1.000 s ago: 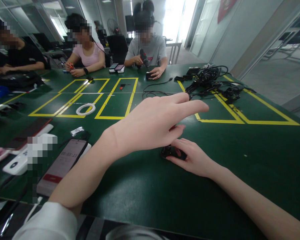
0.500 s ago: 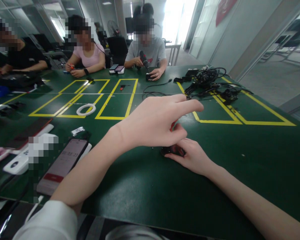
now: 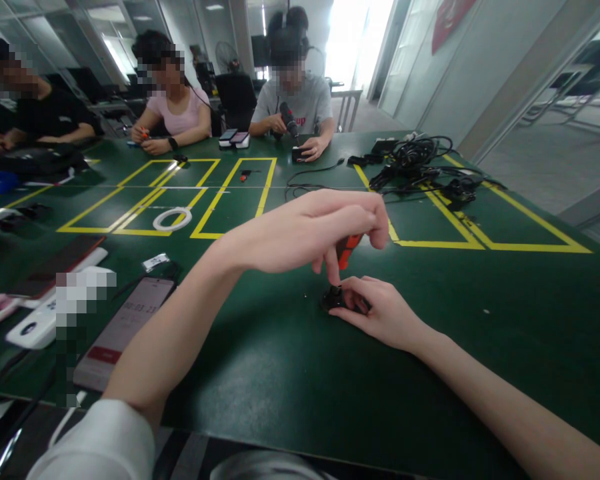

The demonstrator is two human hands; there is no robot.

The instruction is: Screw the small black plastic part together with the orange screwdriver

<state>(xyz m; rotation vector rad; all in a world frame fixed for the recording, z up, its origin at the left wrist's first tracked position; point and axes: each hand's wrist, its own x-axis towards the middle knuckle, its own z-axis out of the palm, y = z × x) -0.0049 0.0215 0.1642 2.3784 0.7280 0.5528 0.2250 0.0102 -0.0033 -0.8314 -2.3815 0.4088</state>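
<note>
My left hand (image 3: 325,230) arches over the black part, wrist bent and fingers pointing down. In its curled fingers is an orange-and-black handle (image 3: 349,252), which looks like a screwdriver's; the rest of it is hidden. One fingertip reaches down close to the top of a small round black part (image 3: 333,300) on the green table; I cannot tell whether it touches. My right hand (image 3: 380,307) grips that black part from the right between thumb and fingers, resting low on the tabletop. The fingers cover much of the part.
A phone (image 3: 125,327) lies at the left beside a white power bank (image 3: 63,307). Beyond are a white ring (image 3: 173,219), yellow tape outlines (image 3: 230,235) and tangled black cables (image 3: 415,160). Across the table (image 3: 480,300) several people work, one with a power drill (image 3: 289,120).
My left hand has turned and its outstretched fingers have curled downward, so more of the orange handle shows. My right hand and the black part have stayed in place.
</note>
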